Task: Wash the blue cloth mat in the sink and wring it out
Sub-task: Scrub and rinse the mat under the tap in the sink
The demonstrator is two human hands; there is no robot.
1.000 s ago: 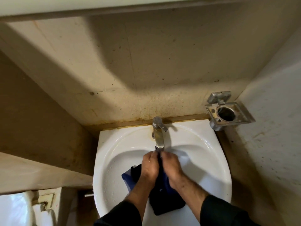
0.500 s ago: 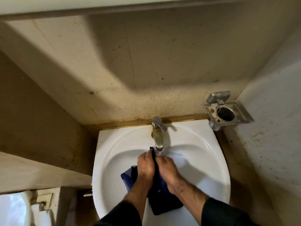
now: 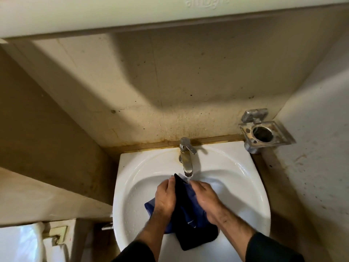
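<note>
Washing step: left hand (image 3: 164,197) and right hand (image 3: 204,198) grip the cloth (image 3: 190,222) below the tap (image 3: 186,157); next, likely twisting it over the sink (image 3: 251,195).

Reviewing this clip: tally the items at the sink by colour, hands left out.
Blue: 1, the cloth mat, held by the left hand and right hand
White: 1, the sink
Metal: 2, the tap and the wall holder
Total: 4
</note>
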